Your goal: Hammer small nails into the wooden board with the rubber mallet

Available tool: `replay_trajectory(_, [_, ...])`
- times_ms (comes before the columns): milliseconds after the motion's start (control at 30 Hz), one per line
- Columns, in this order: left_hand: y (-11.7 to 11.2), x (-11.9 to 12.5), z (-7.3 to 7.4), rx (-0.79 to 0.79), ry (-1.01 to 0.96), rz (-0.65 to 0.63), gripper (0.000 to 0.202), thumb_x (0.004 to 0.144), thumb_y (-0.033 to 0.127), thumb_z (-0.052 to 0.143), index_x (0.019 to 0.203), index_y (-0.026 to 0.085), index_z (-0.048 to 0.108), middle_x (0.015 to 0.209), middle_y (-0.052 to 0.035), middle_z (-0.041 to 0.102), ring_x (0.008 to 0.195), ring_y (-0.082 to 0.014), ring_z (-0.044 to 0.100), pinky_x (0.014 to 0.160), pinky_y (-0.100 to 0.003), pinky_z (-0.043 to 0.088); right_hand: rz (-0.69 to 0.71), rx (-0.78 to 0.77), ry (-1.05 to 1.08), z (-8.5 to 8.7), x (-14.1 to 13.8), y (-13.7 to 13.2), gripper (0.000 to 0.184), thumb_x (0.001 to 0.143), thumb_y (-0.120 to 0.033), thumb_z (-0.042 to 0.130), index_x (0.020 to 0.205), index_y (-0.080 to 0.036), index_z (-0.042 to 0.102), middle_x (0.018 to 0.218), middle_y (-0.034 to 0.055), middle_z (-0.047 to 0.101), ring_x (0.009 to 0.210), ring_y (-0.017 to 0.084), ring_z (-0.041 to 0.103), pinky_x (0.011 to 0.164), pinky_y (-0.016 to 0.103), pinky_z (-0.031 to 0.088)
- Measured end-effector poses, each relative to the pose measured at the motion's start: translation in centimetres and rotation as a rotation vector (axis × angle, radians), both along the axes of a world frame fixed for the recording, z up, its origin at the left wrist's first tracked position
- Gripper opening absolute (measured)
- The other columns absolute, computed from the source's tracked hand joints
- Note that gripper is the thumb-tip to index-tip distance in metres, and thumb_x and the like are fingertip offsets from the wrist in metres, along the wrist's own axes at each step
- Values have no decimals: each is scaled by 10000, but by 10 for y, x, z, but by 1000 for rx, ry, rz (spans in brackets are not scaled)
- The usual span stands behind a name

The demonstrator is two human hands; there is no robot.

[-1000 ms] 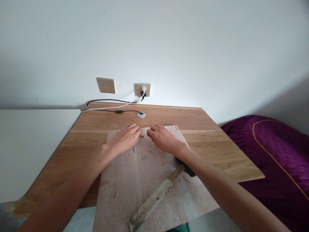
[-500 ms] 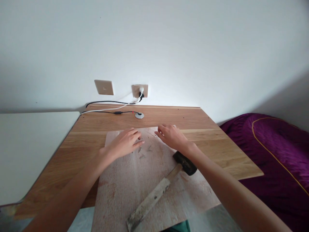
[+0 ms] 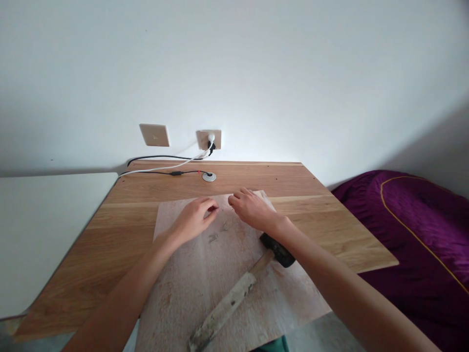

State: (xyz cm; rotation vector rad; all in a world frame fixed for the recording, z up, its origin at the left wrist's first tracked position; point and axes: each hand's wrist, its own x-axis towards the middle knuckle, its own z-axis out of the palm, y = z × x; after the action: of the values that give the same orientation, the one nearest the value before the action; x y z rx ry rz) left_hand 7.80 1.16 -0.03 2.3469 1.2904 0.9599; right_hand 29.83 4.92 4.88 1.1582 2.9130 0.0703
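My left hand (image 3: 195, 218) is over the far part of a thin wooden board (image 3: 190, 274), its thumb and forefinger pinched at the tips. Whatever the pinch holds is too small to make out. Just to the right, my right hand (image 3: 252, 208) has its fingers curled together; their tips face the left hand, and what is in them is hidden. Several small nails (image 3: 213, 238) lie loose on the board below the two hands. A hammer with a black head (image 3: 279, 250) and a worn, pale-coated handle (image 3: 223, 304) rests diagonally on the board, its head beneath my right forearm.
Under the board is a wood-grain table (image 3: 311, 215) against a white wall. Cables (image 3: 161, 169) run from a wall socket (image 3: 203, 139) along its back edge past a round grommet (image 3: 209, 177). A white surface (image 3: 47, 234) adjoins at left; purple fabric (image 3: 414, 225) lies right.
My left thumb has closed against the forefinger. The right hand has shifted left, closer to the left one, with its fingers drawn in. Fewer loose nails show beside the left hand.
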Motion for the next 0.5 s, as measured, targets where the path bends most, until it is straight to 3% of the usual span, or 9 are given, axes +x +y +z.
replay_trajectory(233, [3,-7,-16,-18,-111,43,129,959,161,569,866,187,654,807,-19,696,756,-161,647,730,-269,477,106,-351,178,4,13,-6,183,1024,-197,593,1132,-176,739,1024,73,760,909,177,687,856,274,475])
replay_trajectory(400, [1,-6,-18,6,-79,30,116,965,182,585,877,190,660,828,-25,695,763,-165,649,731,-273,478,-258,-114,119,8,29,6,265,1086,-277,480,1085,-163,719,1030,101,772,931,202,712,803,274,466])
replay_trajectory(500, [1,-7,-20,3,-72,21,119,969,183,584,882,191,665,840,-27,695,761,-163,649,724,-270,478,-344,-67,55,9,33,10,398,1107,-387,424,1001,-143,720,974,145,773,876,254,727,732,307,467])
